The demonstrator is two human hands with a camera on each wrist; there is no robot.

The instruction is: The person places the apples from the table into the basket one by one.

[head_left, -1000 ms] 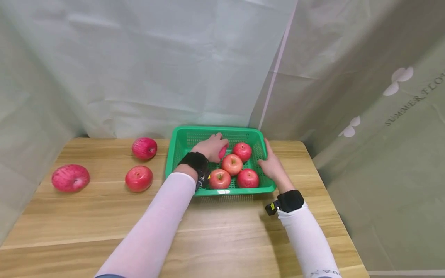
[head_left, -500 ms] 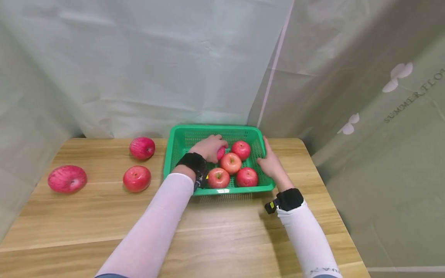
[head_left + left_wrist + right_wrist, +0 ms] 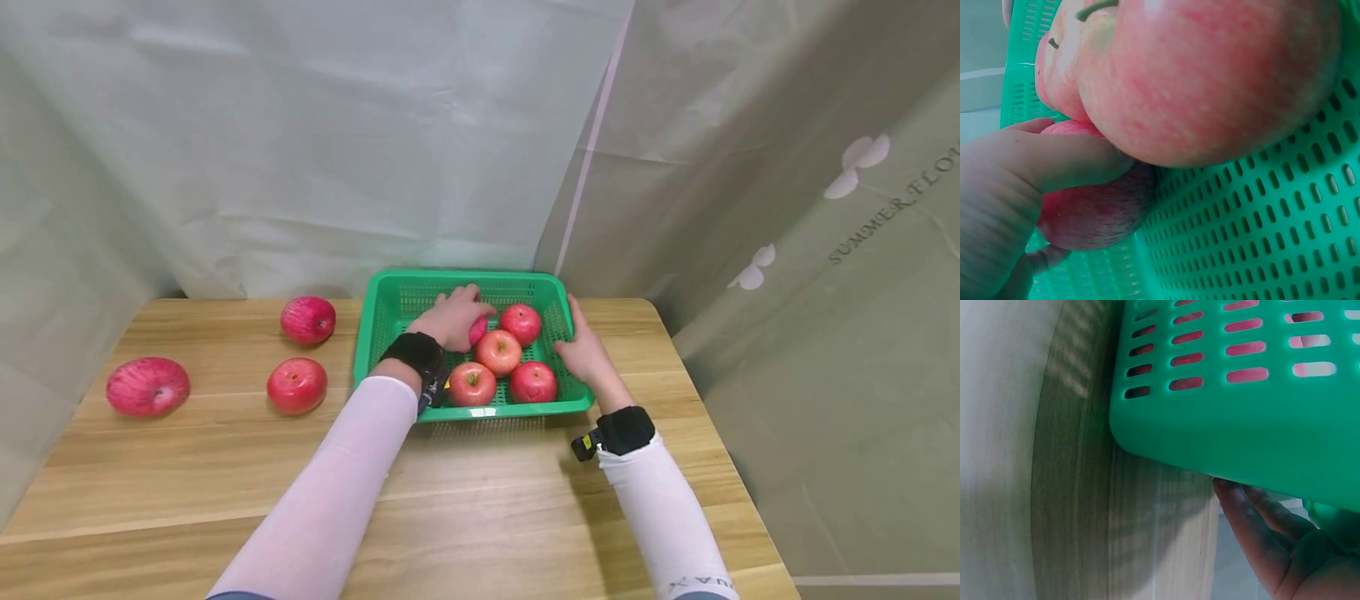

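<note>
Right now the left hand (image 3: 452, 318) is curled round a red apple with fine stripes (image 3: 477, 330), fingers over the top and thumb (image 3: 1066, 159) along its side, so it's clamped on that apple inside the green perforated plastic basket (image 3: 382, 308). From the left wrist cam the gripped apple (image 3: 1094, 212) sits low against the basket floor, w/ a bigger red-yellow apple (image 3: 1210, 75) pressed against it and the thumb.

Just beside the grip, to its right, are four more red apples in the basket: one at the back (image 3: 521, 323), one in the middle (image 3: 498, 352), two at the front (image 3: 472, 384) (image 3: 533, 382). The middle one touches or nearly touches the held apple; can't tell which.

Further right, the right hand (image 3: 587, 354) lies flat against the outside of the basket's right wall, fingers straight and together, gripping nothing. Right wrist cam shows the fingers (image 3: 1254, 531) under/against the basket's rounded corner (image 3: 1229, 437), w/ the light wooden tabletop (image 3: 1147, 525) below.

Well away from the grip on the left, three loose red apples rest on the table (image 3: 187, 467): one near the basket's back-left (image 3: 308, 320), one closer in front of that (image 3: 297, 385), and a large striped one furthest out (image 3: 147, 387). Pale curtains (image 3: 300, 125) hang behind, both arms in light pink sleeves (image 3: 337, 492) w/ black wrist straps (image 3: 412, 348).
</note>
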